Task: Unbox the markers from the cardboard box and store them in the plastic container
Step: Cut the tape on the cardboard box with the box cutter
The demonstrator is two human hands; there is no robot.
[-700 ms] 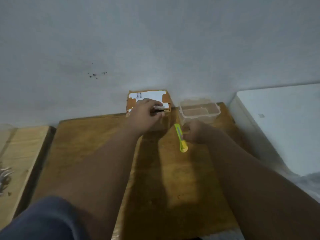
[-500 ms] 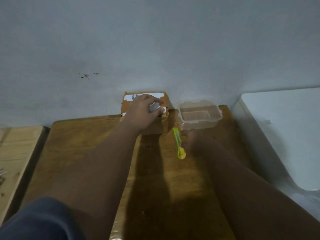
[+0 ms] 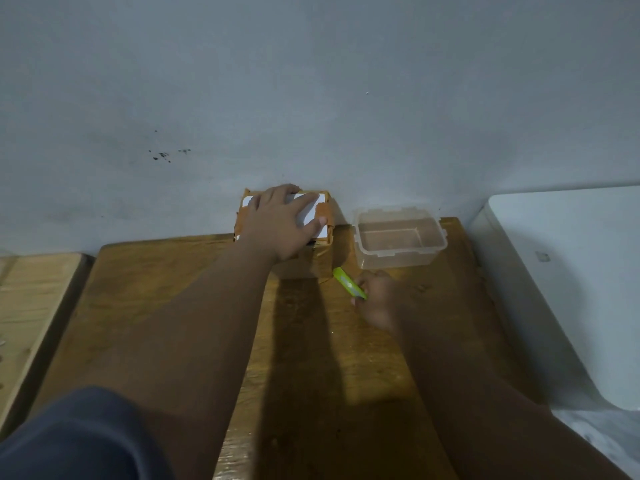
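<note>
A taped cardboard box (image 3: 323, 233) with a white label stands against the wall at the back of the wooden table (image 3: 166, 271). My left hand (image 3: 282, 225) lies flat on its top, fingers spread over the label. Right of the box stands a clear plastic container (image 3: 398, 242), open and with nothing in it. My right hand (image 3: 375, 297) grips a yellow-green utility knife (image 3: 348, 282) just in front of the container, its tip pointing up-left at the box's lower right corner. No markers are visible.
A grey wall rises directly behind the box. A white appliance or cabinet (image 3: 571, 271) borders the table on the right. A lighter wooden surface (image 3: 31, 306) adjoins on the left.
My left hand has flattened and spread across the box top. My right hand has turned the knife, so its tip now points towards the box's corner.
</note>
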